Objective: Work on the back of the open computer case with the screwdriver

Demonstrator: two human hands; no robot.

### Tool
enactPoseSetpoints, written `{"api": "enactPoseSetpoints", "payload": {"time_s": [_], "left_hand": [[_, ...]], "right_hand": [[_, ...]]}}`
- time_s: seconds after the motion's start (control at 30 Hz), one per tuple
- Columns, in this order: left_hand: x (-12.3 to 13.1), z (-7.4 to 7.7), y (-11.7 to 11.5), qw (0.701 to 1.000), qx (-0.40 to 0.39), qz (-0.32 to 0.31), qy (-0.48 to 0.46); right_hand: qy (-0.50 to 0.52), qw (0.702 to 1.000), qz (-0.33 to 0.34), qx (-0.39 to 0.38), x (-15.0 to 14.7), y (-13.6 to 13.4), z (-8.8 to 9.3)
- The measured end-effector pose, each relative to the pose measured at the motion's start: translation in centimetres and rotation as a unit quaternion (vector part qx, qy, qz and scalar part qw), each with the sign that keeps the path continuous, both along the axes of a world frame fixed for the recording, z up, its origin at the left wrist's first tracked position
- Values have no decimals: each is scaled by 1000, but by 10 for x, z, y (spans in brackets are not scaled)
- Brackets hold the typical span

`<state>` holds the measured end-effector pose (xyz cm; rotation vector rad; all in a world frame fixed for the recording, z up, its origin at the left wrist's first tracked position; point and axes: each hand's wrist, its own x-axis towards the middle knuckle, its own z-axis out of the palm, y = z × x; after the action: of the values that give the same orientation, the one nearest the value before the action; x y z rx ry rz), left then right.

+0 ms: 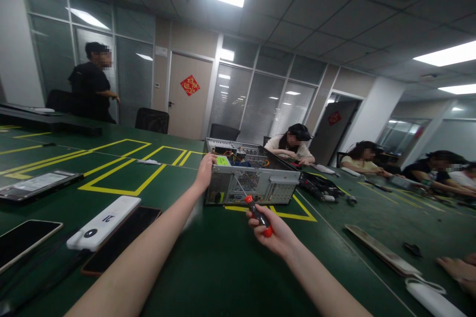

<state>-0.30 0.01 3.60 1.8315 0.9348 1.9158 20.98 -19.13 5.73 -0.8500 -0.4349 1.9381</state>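
Note:
An opened desktop computer case (256, 185) lies on its side on the green table, its rear panel facing me and wires showing inside. At its left rear corner, my left hand (206, 172) grips the top edge, fingers curled over beside the power supply (222, 160) with its yellow-green label. My right hand (273, 230) is wrapped around the red and black handle of a screwdriver (261, 215). The thin shaft points up and left to the rear panel; whether its tip touches a screw is too small to tell.
On the left lie a hard drive (39, 184), a phone (28, 240), a white power bank (106, 222) and a dark phone (124, 242). Black tools and cables (323, 188) lie right of the case. Another phone (381, 247) is at right. Several people sit around; one stands (91, 81).

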Motion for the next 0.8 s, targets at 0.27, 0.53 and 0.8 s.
{"api": "enactPoseSetpoints", "payload": {"time_s": [0.27, 0.53, 0.8], "left_hand": [[-1, -1, 0, 1000, 0, 3, 11], [-1, -2, 2, 1000, 7, 11, 15], [-1, 1, -2, 1000, -6, -1, 6]], "right_hand": [[-6, 1000, 6, -8, -2, 1, -2], [12, 999, 17, 24, 2, 7, -7], [14, 1000, -11, -1, -9, -4, 5]]}}
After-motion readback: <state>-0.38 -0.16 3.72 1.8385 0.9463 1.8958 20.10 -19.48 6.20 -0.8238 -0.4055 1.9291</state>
